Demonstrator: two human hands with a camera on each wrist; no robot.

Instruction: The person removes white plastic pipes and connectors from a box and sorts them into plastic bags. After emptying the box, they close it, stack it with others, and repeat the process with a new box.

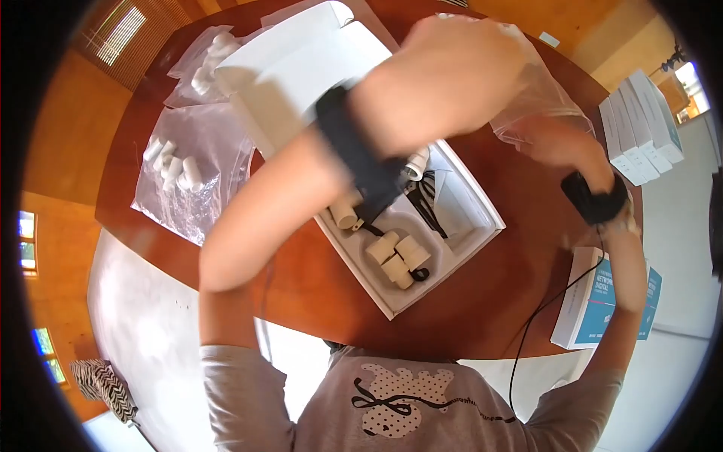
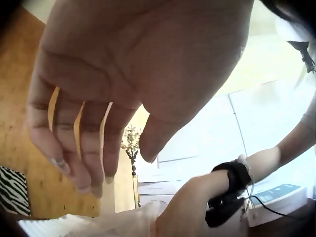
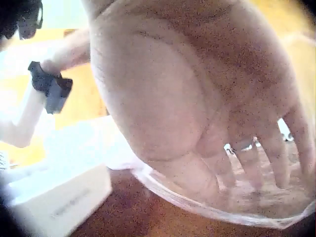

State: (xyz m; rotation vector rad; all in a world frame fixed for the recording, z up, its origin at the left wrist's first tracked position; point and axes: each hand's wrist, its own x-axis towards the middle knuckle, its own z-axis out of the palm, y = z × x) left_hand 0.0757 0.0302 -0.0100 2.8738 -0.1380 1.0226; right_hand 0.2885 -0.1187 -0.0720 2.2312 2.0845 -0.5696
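Left hand (image 1: 452,83) reaches across the box (image 1: 474,218), fingers slightly apart; right hand (image 1: 557,142) (fingers spread) reaches into a clear bag (image 1: 550,102)

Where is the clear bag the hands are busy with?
In the head view, the clear bag is at the upper right, at the person's right hand, between the open white box and the row of white boxes.
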